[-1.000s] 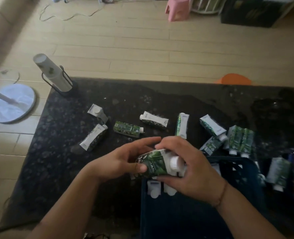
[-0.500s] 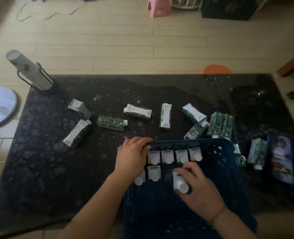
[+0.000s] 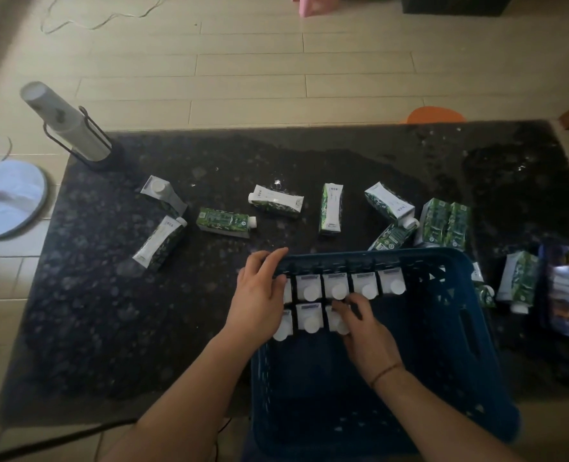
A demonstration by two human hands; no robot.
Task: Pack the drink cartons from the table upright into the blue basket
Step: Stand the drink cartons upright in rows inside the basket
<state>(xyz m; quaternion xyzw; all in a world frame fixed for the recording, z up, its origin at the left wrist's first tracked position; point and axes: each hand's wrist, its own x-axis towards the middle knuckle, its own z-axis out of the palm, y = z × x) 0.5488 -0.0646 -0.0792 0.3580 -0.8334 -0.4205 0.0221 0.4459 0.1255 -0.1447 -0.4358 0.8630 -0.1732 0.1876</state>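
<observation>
The blue basket (image 3: 443, 258) sits at the near edge of the dark table (image 3: 109, 328). Inside it, white-capped drink cartons stand upright: a back row (image 3: 309, 288) of several and a shorter front row (image 3: 309, 320). My left hand (image 3: 259, 298) grips the basket's far-left rim, thumb inside against the cartons. My right hand (image 3: 363, 331) is inside the basket, fingers closed on the top of the front row's rightmost carton (image 3: 334, 323). Several green-and-white cartons lie flat on the table, among them some at the left (image 3: 224, 222), in the middle (image 3: 331, 208) and at the right (image 3: 443, 225).
A grey cylinder in a black wire stand (image 3: 73, 128) leans at the table's far-left corner. A dark printed packet (image 3: 566, 288) and a carton (image 3: 519, 281) lie right of the basket. A round fan base (image 3: 6, 198) is on the floor at left.
The carton held in both hands above the basket went down into the front row. My left hand moved to the basket rim; my right hand stays on the carton's top.
</observation>
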